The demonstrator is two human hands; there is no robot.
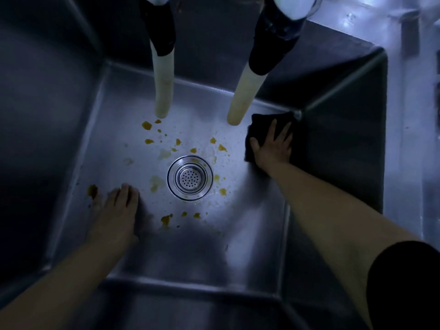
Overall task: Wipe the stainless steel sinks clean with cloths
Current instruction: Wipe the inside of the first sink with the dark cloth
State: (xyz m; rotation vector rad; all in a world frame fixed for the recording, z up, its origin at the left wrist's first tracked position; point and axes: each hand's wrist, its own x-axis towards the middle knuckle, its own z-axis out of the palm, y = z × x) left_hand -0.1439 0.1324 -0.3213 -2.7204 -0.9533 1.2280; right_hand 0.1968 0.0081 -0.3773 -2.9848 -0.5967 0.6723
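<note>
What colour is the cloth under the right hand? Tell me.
The cloth is black, pressed flat under the right hand in the sink's far right corner; head view.

This looks like a commercial kitchen or dish-washing area. A deep, square stainless steel sink (pixel 78 144) fills the view, with a perforated drain strainer (pixel 189 178) in the middle of its floor. Two pale hoses (pixel 163 86) hang down behind the drain, yellow food-like spots (pixel 147 125) lie scattered around it, and a steel tabletop (pixel 409 110) lies to its right.
</note>
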